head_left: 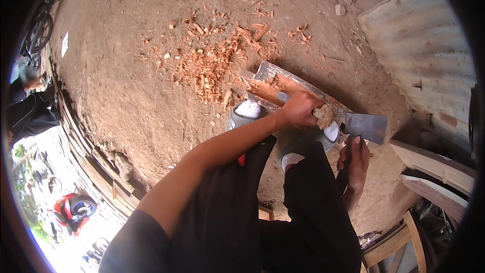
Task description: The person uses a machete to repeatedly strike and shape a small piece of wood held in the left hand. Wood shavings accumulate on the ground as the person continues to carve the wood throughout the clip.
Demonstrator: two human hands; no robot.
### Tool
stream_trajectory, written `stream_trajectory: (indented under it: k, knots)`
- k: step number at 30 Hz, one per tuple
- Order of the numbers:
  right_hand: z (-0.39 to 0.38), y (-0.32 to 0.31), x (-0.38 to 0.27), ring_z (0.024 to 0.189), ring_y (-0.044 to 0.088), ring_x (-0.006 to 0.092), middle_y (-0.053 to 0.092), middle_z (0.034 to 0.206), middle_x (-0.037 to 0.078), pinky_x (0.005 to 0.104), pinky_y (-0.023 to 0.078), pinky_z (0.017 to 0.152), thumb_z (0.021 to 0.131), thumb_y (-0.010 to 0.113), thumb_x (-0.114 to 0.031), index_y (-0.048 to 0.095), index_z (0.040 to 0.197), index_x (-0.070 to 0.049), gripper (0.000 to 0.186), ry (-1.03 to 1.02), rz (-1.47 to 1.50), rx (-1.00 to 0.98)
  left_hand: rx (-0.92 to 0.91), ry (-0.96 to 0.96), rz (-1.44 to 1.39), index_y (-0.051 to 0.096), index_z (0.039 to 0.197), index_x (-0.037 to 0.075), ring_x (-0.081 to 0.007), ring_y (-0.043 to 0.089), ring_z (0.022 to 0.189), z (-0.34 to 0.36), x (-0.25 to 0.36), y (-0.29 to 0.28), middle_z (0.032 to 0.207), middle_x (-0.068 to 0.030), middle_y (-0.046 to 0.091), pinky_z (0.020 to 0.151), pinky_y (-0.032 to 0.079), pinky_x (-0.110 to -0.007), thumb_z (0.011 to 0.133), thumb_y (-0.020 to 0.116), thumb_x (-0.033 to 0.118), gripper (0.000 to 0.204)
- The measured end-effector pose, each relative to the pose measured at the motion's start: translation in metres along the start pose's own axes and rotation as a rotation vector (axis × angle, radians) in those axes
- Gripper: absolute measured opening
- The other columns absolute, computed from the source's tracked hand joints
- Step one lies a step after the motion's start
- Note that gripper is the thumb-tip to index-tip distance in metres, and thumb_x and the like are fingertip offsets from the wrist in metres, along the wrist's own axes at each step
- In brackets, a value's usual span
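My left hand [302,108] is closed round a chisel; its worn, splayed wooden handle end [324,116] sticks out on the right. The flat metal chisel blade [283,97] points left, over the hollowed reddish face of a wooden block [262,90] with whitish paint along its far edge. To the right, my right hand [355,164] grips a hatchet by its dark handle. Its broad grey metal head [373,127] is level with the chisel's handle end, apart from it. The block lies across by my feet, one shoe [242,116] against its near left end.
Reddish wood chips [209,68] lie heaped on the dirt floor [116,71] beyond the block. A corrugated metal sheet [419,50] and stacked boards [434,164] bound the right. At far left sit another person [31,98] and, outside, a red motorcycle [70,211].
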State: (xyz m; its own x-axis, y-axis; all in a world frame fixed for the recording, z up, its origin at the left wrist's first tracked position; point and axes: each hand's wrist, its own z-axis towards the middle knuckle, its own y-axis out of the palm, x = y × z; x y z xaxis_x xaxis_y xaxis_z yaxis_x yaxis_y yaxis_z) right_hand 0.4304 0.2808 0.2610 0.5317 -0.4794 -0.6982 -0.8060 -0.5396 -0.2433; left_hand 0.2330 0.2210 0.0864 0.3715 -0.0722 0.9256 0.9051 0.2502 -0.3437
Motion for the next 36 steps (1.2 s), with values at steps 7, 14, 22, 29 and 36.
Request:
stream_trajectory:
  k: [7,14,22,29,36]
  knots:
    - [-0.001,0.006,0.003,0.048,0.048,0.0103,0.049,0.066,0.001,0.027,0.041,0.044,0.109,0.048,-0.044,0.054,0.104,-0.005,0.041,-0.007,-0.06,0.02,-0.023,-0.076,0.011,0.062,0.076,0.004,-0.0427,0.066,0.071,0.006,0.003,-0.003,0.071,-0.0201,0.066,0.066,0.054,-0.051,0.062,0.07,0.019,0.023]
    - [0.017,0.006,0.006,0.046,0.051,0.012,0.052,0.061,0.003,0.0285,0.04,0.042,0.108,0.053,-0.04,0.052,0.09,-0.003,0.04,-0.107,-0.276,0.004,-0.017,-0.045,0.004,0.065,0.078,0.005,-0.0422,0.067,0.071,0.005,-0.002,-0.004,0.071,-0.0194,0.066,0.065,0.054,-0.049,0.062,0.073,0.018,0.022]
    - [0.024,-0.002,0.008,0.045,0.047,0.012,0.049,0.062,0.001,0.0273,0.039,0.041,0.108,0.052,-0.043,0.055,0.091,-0.004,0.042,-0.035,-0.178,-0.055,-0.053,-0.063,0.066,0.066,0.078,0.005,-0.0426,0.068,0.07,0.008,-0.003,0.001,0.07,-0.0205,0.067,0.067,0.056,-0.05,0.063,0.074,0.021,0.024]
    - [0.028,0.019,0.019,0.047,0.05,0.0107,0.053,0.064,0.003,0.0292,0.04,0.042,0.109,0.05,-0.041,0.055,0.089,-0.003,0.043,-0.145,-0.338,-0.005,-0.033,-0.108,0.063,0.068,0.082,0.005,-0.0438,0.068,0.07,0.017,-0.002,0.006,0.069,-0.0223,0.066,0.068,0.057,-0.05,0.062,0.075,0.023,0.028]
    - [0.032,0.006,0.027,0.05,0.054,0.0111,0.054,0.063,0.003,0.0284,0.041,0.042,0.109,0.051,-0.039,0.055,0.088,-0.003,0.042,-0.159,-0.039,0.141,0.027,-0.125,0.073,0.071,0.086,0.007,-0.0425,0.068,0.071,0.016,0.001,0.006,0.072,-0.0219,0.068,0.068,0.057,-0.05,0.061,0.077,0.026,0.031]
